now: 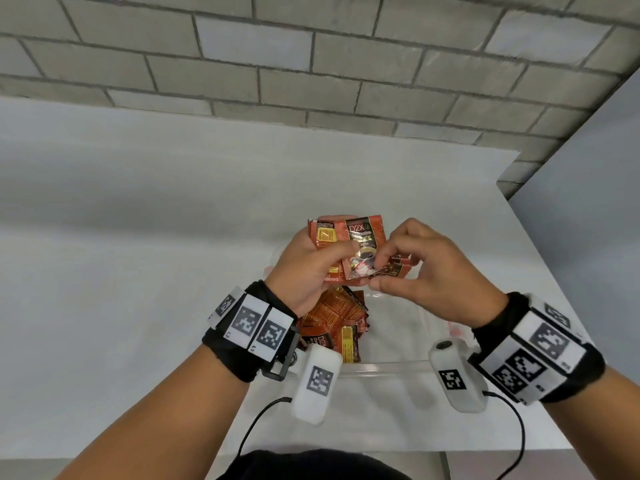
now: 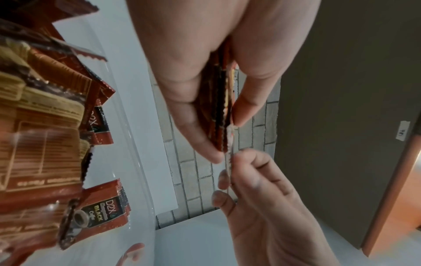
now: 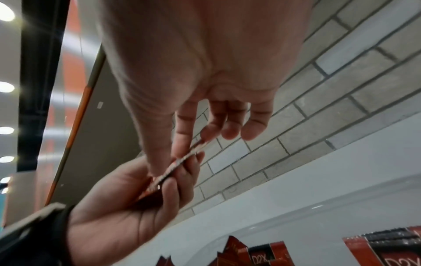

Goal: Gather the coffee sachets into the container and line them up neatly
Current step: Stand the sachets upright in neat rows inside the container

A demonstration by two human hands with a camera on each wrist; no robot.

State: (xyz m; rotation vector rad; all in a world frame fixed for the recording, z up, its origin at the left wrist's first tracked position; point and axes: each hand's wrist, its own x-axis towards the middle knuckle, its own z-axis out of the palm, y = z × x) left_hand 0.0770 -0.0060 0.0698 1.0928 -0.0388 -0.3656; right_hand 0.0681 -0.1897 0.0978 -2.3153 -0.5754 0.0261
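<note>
1. the stack of sachets (image 1: 346, 247) stands upright in the left hand (image 1: 304, 268), clamped between thumb and curled fingers, above the container (image 1: 388, 367).
2. the right hand (image 1: 426, 275) pinches the front sachet's lower right corner between thumb and index fingertip; remaining fingers hang loosely curled.
3. both hands meet above the container's far side, wrists near.
4. loose sachets (image 1: 339, 327) lie heaped at the container's left.
5. the container rests on the white table (image 1: 138, 271).
</note>
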